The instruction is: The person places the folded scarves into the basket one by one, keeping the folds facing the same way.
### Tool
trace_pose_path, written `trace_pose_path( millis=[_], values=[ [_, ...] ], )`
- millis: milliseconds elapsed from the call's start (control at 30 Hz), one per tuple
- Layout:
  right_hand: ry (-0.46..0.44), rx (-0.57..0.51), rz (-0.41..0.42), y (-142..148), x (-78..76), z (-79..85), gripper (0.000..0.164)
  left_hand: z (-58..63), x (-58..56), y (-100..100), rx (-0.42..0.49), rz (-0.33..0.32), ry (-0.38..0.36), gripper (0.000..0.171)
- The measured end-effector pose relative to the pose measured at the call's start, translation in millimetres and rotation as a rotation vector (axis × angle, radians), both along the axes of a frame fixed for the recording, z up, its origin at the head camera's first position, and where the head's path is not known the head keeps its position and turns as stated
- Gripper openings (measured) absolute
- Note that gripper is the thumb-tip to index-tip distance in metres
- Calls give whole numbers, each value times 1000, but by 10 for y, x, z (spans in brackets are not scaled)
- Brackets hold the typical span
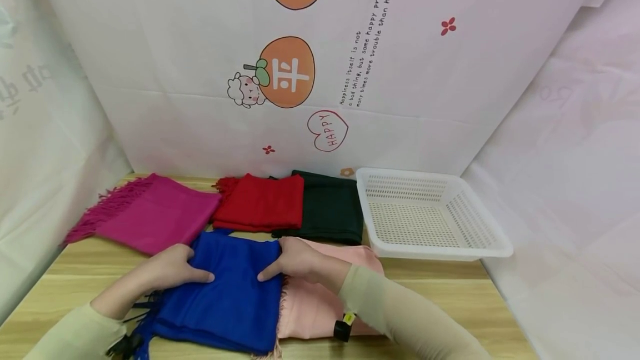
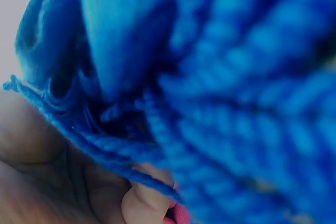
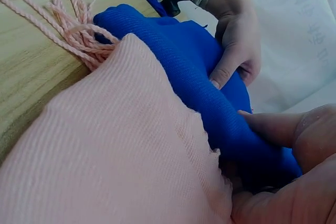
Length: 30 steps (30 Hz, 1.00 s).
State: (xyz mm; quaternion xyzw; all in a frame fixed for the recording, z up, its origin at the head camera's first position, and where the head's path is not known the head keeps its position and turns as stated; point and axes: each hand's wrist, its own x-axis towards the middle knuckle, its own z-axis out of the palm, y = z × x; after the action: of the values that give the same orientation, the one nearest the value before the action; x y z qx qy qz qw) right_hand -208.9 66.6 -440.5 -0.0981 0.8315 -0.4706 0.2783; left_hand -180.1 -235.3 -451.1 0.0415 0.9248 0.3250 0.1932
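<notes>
A folded blue scarf (image 1: 225,299) with fringe lies at the front middle, between both hands. My left hand (image 1: 172,268) grips its left edge, thumb on top and fingers tucked under. On the opposite edge my right hand (image 1: 295,260) pinches it the same way, thumb over the cloth. Blue twisted tassels (image 2: 236,129) fill much of the left wrist view, close to the palm. A folded pink scarf (image 1: 315,307) lies right beside the blue one, partly under my right forearm; its fringe (image 3: 86,43) shows in the right wrist view.
Behind lie a folded magenta scarf (image 1: 155,213), a red scarf (image 1: 265,201) and a dark green scarf (image 1: 332,207). A white perforated plastic basket (image 1: 372,232) stands at the back right. Printed white cloth (image 1: 400,71) walls in the wooden table (image 1: 440,299).
</notes>
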Motion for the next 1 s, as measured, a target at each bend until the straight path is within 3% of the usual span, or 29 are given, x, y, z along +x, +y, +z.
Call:
trace_pose_path(
  millis=[167,267,500,633,733,800,900,1000],
  values=[
    [-6,8,-3,-3,1,16,96,31,11,12,60,-21,-9,54],
    [-10,-9,3,9,9,27,93,63,21,32,83,-39,-10,45],
    [-49,-89,15,37,48,29,76,72,46,47,142,-50,12,39],
    [-98,-179,55,44,61,30,48,79,77,42,199,-67,20,40],
    [-118,-231,89,45,68,27,28,90,92,35,218,-71,17,47],
    [-125,-251,97,45,73,26,23,92,97,26,222,-64,19,62],
    [-139,-273,92,45,83,29,24,86,89,14,251,-52,5,78],
    [-162,-293,68,41,92,37,32,79,77,6,319,-47,-25,79]
  ],
)
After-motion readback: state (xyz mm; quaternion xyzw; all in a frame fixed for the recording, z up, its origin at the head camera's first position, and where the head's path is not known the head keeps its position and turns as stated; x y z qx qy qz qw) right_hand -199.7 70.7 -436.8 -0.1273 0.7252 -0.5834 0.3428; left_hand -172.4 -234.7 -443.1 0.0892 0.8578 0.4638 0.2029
